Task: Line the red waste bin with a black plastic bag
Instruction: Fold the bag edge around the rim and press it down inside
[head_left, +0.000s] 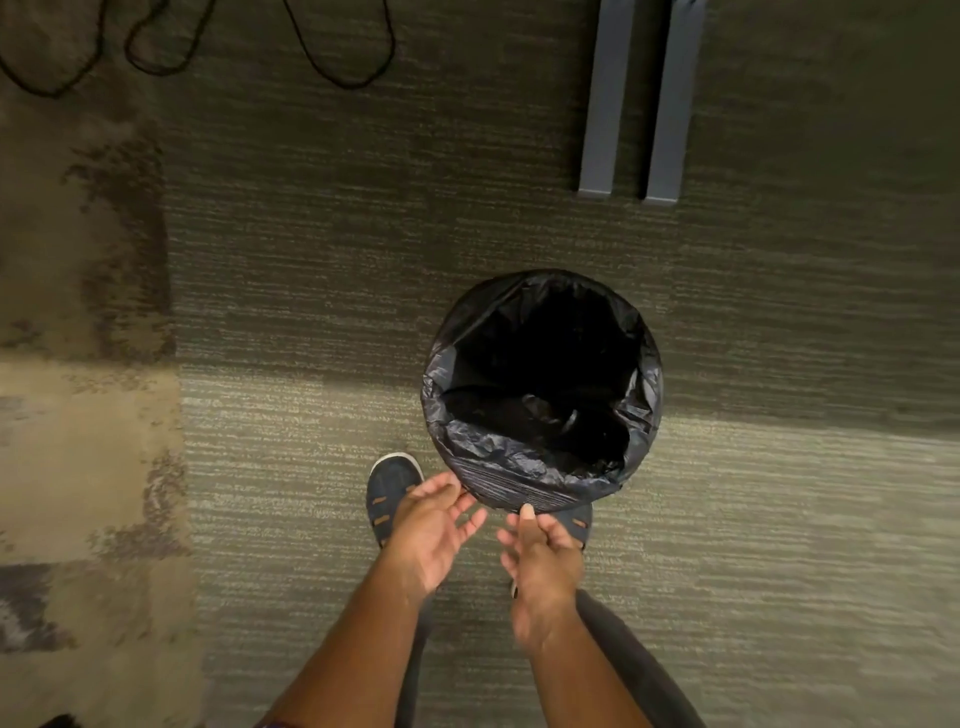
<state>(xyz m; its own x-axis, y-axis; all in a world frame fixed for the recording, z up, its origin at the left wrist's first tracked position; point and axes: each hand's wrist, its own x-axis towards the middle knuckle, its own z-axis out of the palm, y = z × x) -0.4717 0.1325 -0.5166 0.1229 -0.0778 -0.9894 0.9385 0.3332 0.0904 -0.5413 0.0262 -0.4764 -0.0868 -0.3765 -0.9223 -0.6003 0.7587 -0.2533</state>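
A round waste bin stands on the carpet, seen from above. A black plastic bag (540, 467) covers its whole rim and hangs down inside, so no red of the bin shows. My left hand (434, 530) is just below the bin's near left edge, fingers apart, fingertips touching the folded-over bag. My right hand (543, 556) is beside it, fingers spread, with one fingertip against the bag's lower edge. Neither hand grips anything.
Grey-green striped carpet (311, 291) surrounds the bin. Two grey furniture legs (631, 104) lie at the upper right. Black cables (337, 62) loop across the top left. My shoes (389, 493) stand right by the bin's near side.
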